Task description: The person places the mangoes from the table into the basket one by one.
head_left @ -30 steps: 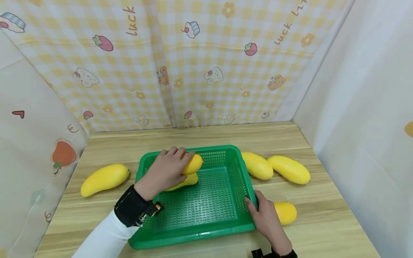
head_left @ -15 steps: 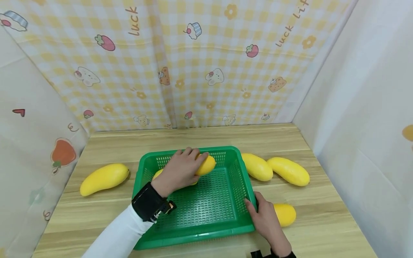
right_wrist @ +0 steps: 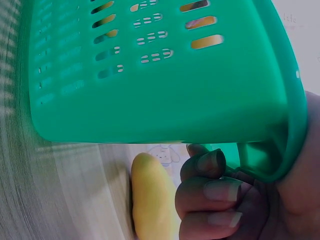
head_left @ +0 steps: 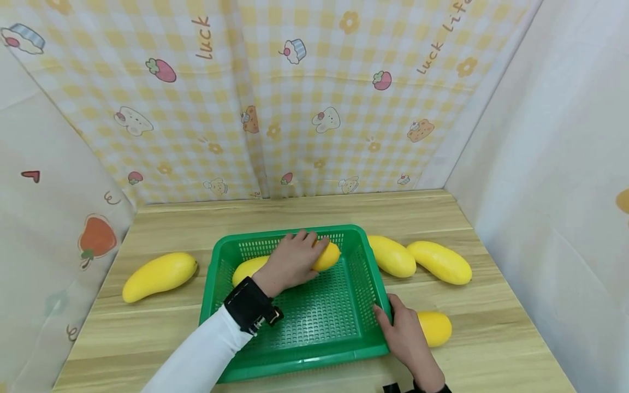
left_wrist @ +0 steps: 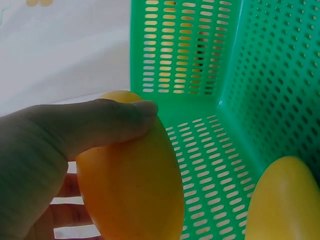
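1. Far left: a plump yellow fruit, mango-like in shape (head_left: 159, 277), lies on the wood-grain tabletop (head_left: 118, 349), well apart from both hands and outside the basket.
2. Left of centre: a green plastic basket (head_left: 307, 362) with slotted walls and a perforated floor sits on the tabletop. Inside, towards its far left corner, a yellow basket fruit (head_left: 248, 269) lies on its side, partly hidden by a wrist.
3. Centre: the person's left hand (head_left: 292, 260), with a black wrist band (head_left: 247, 303) and a white sleeve (head_left: 203, 349), reaches over the basket. It holds an orange-yellow fruit (head_left: 327, 256), thumb on one side and fingers on the other. This held fruit is within the basket's outline, near the far wall, to the right of the basket fruit; whether it touches the floor cannot be told.
4. Right of centre: the person's right hand (head_left: 405, 330) grips the basket's right rim near the front corner, its fingers curled under the edge.
5. Right: outside the basket, beside its right wall, lies a pale yellow fruit (head_left: 393, 257), its left end hidden by the rim. A deeper yellow fruit (head_left: 434, 329) lies nearer the viewer, just beside the right hand and partly hidden by it.
6. Far right: a slender yellow fruit (head_left: 440, 262) slants across the tabletop, close against the pale one.
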A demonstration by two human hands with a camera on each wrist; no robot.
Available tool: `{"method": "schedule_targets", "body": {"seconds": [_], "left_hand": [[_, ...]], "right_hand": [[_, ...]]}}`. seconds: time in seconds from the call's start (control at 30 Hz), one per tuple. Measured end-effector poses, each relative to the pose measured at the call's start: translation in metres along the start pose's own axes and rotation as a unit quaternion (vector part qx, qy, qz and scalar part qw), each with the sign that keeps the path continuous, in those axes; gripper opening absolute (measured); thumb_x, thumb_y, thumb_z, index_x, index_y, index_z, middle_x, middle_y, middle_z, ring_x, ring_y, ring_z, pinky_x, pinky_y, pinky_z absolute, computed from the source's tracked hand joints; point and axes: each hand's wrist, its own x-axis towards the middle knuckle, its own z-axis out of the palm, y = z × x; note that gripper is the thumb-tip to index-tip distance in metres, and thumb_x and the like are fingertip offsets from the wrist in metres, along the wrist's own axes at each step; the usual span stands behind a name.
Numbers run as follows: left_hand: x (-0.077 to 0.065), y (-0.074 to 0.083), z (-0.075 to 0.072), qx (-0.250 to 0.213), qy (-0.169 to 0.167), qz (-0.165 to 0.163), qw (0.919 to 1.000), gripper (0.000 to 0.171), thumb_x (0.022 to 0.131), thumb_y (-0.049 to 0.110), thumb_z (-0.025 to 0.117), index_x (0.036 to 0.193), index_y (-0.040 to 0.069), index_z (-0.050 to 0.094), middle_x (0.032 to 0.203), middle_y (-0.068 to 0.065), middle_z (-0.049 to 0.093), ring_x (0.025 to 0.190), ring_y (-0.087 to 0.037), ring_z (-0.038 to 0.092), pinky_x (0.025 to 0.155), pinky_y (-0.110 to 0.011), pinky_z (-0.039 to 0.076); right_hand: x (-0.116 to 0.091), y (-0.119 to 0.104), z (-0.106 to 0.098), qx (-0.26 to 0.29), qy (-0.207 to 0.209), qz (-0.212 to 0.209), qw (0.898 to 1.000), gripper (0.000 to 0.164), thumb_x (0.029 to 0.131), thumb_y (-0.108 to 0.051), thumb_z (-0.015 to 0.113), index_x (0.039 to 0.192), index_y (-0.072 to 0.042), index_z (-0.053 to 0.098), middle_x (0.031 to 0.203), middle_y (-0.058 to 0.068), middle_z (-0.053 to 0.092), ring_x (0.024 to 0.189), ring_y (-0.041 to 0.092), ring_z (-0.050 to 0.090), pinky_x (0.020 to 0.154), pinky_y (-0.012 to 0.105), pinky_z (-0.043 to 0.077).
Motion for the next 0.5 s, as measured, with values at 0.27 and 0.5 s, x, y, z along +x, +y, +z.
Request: {"method": "schedule_targets", "body": {"seconds": [0.27,0.5], "left_hand": [[0.011,0.006,0.01,0.011,-0.009,-0.01,0.9999,0.071,0.078,0.044,0.077,0.136,0.011,0.051,0.116,-0.011,0.058,0.103,-0.027,0.055,0.08,-0.042,0.049],[0.018,0.01,0.025,0.022,-0.021,-0.008,0.9995,0.069,0.077,0.045,0.077,0.133,0.011,0.054,0.113,-0.011,0.059,0.099,-0.027,0.056,0.077,-0.041,0.05]], "right_hand": [[0.001,0.0,0.0,-0.008,-0.004,0.004,1.0,0.03,0.096,-0.021,0.06,0.116,0.001,0.057,0.082,0.003,0.062,0.065,0.01,0.055,0.058,0.027,0.048],[0.001,-0.001,0.0,-0.02,-0.002,0.006,1.0,0.03,0.096,-0.02,0.06,0.116,0.002,0.057,0.079,0.003,0.061,0.064,0.01,0.054,0.057,0.027,0.047]]}}
